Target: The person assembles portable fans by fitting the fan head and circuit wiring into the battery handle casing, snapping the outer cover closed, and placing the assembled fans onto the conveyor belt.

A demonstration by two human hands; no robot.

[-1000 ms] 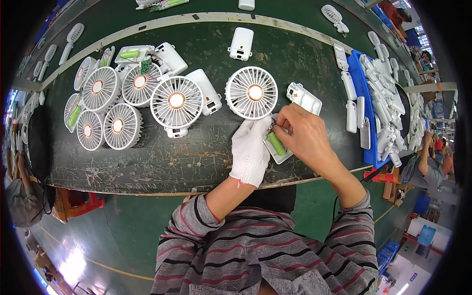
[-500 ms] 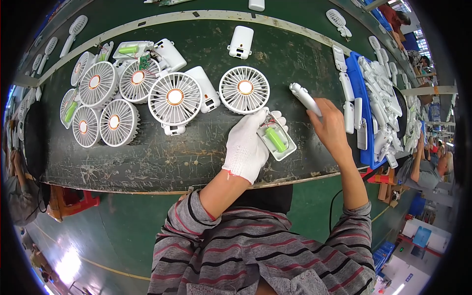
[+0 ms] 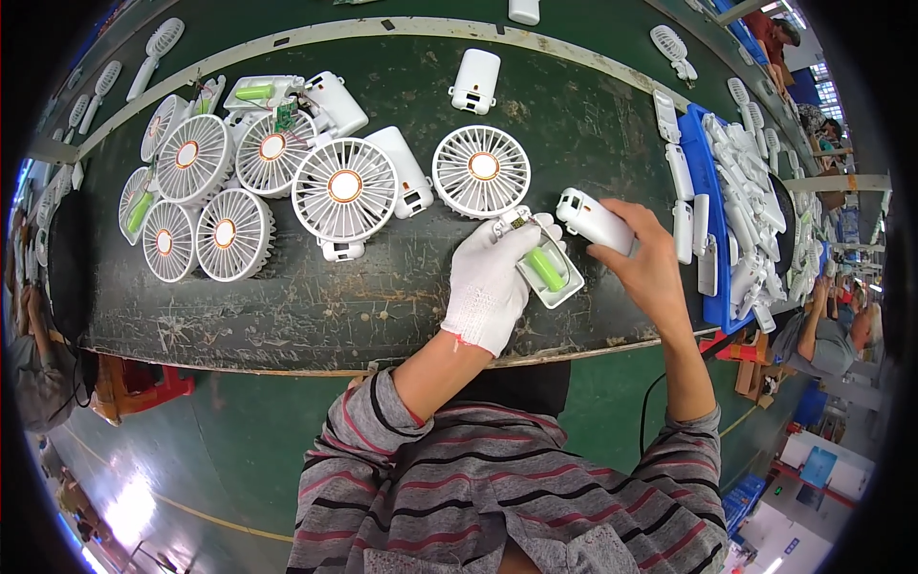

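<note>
My left hand (image 3: 491,284), in a white knit glove, is closed around a small fan whose open handle shell (image 3: 563,289) faces up. Inside that shell lies a green battery cell (image 3: 545,270), with thin wires and a small board at its upper end. The round white fan head (image 3: 481,170) with an orange-ringed hub lies just beyond the glove; whether it joins the held shell is hidden by my fingers. To the right, my bare right hand (image 3: 652,260) grips a white handle cover (image 3: 595,222) between thumb and fingers, close to the open shell but apart from it.
Several white fans (image 3: 224,233) crowd the left of the dark worktable (image 3: 382,316), some with exposed green cells. A closed white housing (image 3: 475,80) lies near the far edge. On the right stands a blue bin (image 3: 714,287) heaped with white covers, more of them along its side.
My right hand has brought the cover slightly left and nearer the open shell, turning its broad face into view. My left hand and the shell have shifted slightly right.
</note>
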